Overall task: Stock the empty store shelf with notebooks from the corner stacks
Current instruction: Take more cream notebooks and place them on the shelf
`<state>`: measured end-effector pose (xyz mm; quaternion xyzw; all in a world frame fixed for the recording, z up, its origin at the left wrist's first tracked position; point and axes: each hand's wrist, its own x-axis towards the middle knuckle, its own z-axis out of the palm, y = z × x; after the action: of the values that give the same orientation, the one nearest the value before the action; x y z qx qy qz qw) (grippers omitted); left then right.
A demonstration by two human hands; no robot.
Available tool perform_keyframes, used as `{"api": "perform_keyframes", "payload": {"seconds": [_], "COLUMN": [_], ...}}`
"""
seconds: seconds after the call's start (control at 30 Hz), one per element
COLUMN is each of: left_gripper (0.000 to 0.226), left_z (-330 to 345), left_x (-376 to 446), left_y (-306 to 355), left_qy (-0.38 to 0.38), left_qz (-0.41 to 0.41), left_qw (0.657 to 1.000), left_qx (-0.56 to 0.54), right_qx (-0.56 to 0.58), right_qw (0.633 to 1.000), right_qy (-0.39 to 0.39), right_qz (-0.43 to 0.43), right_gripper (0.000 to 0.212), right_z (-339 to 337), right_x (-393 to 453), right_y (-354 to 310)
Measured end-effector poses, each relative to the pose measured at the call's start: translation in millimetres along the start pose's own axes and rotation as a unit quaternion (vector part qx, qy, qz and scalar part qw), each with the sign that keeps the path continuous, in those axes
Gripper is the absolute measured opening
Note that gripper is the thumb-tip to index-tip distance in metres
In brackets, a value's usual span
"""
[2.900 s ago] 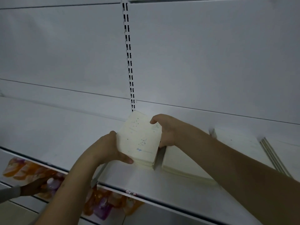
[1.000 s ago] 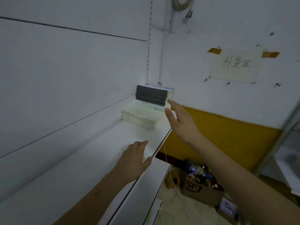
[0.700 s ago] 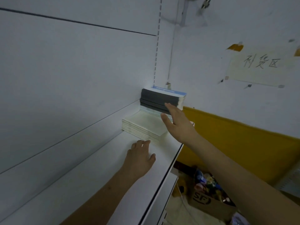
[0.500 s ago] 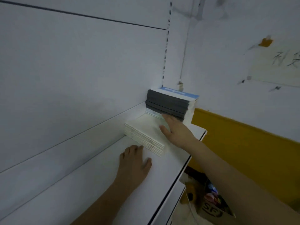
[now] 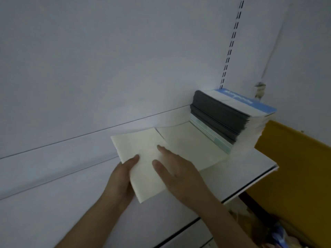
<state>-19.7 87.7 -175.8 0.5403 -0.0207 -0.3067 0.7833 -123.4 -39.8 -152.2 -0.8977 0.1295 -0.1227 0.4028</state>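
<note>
Cream notebooks, head view: a small batch pulled off the low corner stack on the white shelf. Left hand grips the batch's near edge, thumb on top; right hand lies flat on the cover. Risks: loose copies may fan and slip; tall dark-spined stack leans, a knock could topple it.
</note>
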Motion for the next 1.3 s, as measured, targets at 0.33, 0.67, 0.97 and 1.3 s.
{"api": "perform_keyframes", "payload": {"seconds": [0.33,0.67,0.97,1.3], "left_gripper": [0.034,0.053,0.036,0.033], "left_z": [-44.9,-47.0,-54.6,-52.6], "left_x": [-11.0,-10.2,-9.0,-11.6], "left_y": [9.9,9.0,5.0,6.0], "left_qy": [0.033,0.047,0.052,0.097], "left_qz": [-0.008,0.005,0.015,0.046], "left_qw": [0.998,0.999,0.999,0.994], "left_qx": [0.049,0.002,-0.008,0.018], "right_qx": [-0.308,-0.079,-0.040,-0.246], "right_qw": [0.948,0.983,0.994,0.951], "right_qy": [0.003,0.166,0.015,0.177], "right_qz": [0.079,-0.009,-0.099,0.050], "right_gripper": [0.084,0.041,0.056,0.045], "right_z": [-1.8,25.9,53.8,21.7], "right_x": [23.2,-6.1,-24.4,7.7], "right_y": [52.3,-15.1,-40.4,53.7]}}
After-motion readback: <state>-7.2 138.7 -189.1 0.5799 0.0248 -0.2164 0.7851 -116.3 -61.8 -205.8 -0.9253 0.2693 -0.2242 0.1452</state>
